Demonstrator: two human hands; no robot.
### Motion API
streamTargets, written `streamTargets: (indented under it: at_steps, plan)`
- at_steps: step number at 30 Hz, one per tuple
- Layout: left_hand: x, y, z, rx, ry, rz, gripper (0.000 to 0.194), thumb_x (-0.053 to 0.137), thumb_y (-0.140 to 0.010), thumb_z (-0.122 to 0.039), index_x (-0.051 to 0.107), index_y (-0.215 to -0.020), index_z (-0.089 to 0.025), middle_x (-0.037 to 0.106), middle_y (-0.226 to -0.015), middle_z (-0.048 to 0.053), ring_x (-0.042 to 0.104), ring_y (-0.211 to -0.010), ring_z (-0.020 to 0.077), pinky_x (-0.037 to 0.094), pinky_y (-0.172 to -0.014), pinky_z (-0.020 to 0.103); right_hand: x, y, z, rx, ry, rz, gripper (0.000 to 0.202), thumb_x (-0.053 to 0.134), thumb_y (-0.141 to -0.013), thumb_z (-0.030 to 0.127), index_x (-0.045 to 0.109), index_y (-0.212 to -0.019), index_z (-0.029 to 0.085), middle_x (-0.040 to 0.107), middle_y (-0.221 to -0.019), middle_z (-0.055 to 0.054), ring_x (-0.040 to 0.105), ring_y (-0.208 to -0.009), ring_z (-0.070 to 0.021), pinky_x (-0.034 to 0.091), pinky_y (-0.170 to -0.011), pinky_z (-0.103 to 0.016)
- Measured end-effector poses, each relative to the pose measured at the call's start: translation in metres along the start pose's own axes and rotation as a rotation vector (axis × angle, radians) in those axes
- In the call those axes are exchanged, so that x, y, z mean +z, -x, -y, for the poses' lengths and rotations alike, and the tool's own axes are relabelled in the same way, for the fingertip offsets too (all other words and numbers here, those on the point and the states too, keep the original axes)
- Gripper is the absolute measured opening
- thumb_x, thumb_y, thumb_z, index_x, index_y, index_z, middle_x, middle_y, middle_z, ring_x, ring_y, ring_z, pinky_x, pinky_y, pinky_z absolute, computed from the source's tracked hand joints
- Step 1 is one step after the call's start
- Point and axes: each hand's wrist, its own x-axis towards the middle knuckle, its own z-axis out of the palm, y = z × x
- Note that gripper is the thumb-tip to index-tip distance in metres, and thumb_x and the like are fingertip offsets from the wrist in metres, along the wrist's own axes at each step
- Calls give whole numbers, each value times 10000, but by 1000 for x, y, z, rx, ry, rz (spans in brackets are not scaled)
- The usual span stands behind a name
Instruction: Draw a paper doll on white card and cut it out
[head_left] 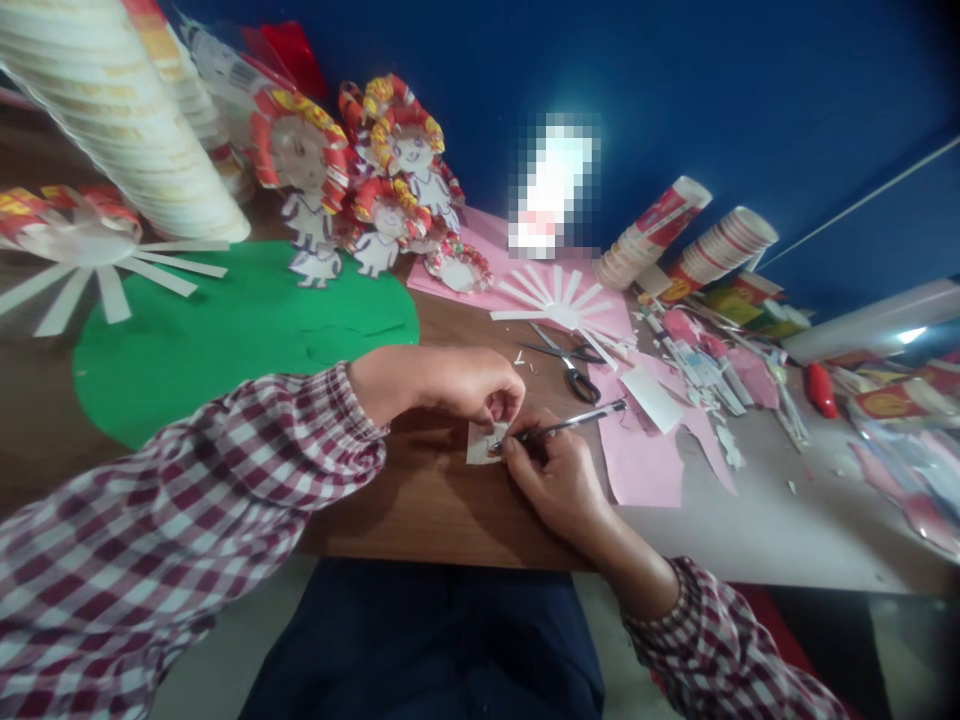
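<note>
A small white piece of paper (478, 446) with dark marks lies on the brown table close to its front edge. My right hand (559, 480) is closed around a pen (574, 419), its writing end down at the paper and its other end pointing right. My left hand (476, 385) has its fingers curled at the paper's upper edge, steadying it; the fingertips are partly hidden. Scissors (577, 378) with black handles lie just beyond my right hand, blades partly spread.
Left stands a green paper circle (247, 310). Behind it are several cut-out paper figures (384, 240) with red-yellow rings. A white strip fan (566, 312), pink paper (641, 475) and scraps spread rightward. Stacked paper cups (720, 255) lean near the blue wall (712, 90).
</note>
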Motion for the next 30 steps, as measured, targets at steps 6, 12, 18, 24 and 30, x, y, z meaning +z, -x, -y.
streamTargets:
  at_steps: [6, 12, 18, 24, 30]
  plan:
    - [0, 0, -1, -9, -32, -3, 225, 583, -685, -80, 675, -855, -197, 654, -734, -18, 519, -609, 92, 303, -548, 215, 1, -1, 1, 23, 1, -21, 62, 543, -819, 238, 566, -807, 181, 619, -631, 3, 564, -543, -121, 411, -501, -195]
    - [1, 0, 0, 7, -41, -23, 213, 583, -676, -77, 674, -823, -202, 633, -687, -31, 495, -569, 84, 283, -519, 211, 1, 0, -1, 24, -4, -43, 76, 548, -821, 241, 579, -811, 173, 627, -639, 1, 565, -538, -116, 413, -504, -192]
    - [2, 0, 1, 13, -39, -29, 187, 592, -682, -90, 667, -814, -199, 632, -693, -32, 509, -583, 84, 280, -513, 202, 1, 0, -1, 22, -7, -35, 75, 547, -824, 234, 585, -815, 170, 635, -661, -2, 578, -562, -118, 421, -533, -195]
    - [0, 0, -1, 8, -36, -25, 184, 590, -680, -90, 664, -807, -201, 607, -665, -41, 481, -556, 80, 271, -505, 212, 1, -1, 0, 36, -18, -40, 69, 542, -824, 230, 583, -819, 175, 640, -662, 1, 583, -563, -117, 421, -523, -192]
    - [-2, 2, -2, -13, -23, -10, 210, 590, -674, -102, 669, -834, -211, 619, -687, -36, 472, -558, 88, 272, -512, 228, 1, -1, -2, 42, -26, -28, 82, 537, -837, 250, 583, -847, 184, 666, -705, -18, 617, -608, -141, 453, -560, -217]
